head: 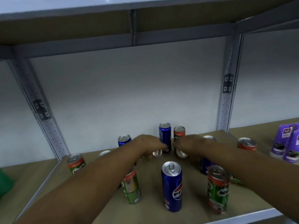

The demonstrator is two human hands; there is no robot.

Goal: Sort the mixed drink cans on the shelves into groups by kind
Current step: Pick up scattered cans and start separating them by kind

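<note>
Head view: at frame centre, the left hand (pixel 148 145) closes over a can top (pixel 157 153) and the right hand (pixel 192 147) over another (pixel 181 153). Pepsi cans (pixel 171 185) and Milo cans (pixel 217 189) stand mixed across the brown shelf (pixel 191 210), lower centre.

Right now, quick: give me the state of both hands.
Left hand: closing on a can, grip unclear through blur.
Right hand: over another can, grip also unclear.
</note>
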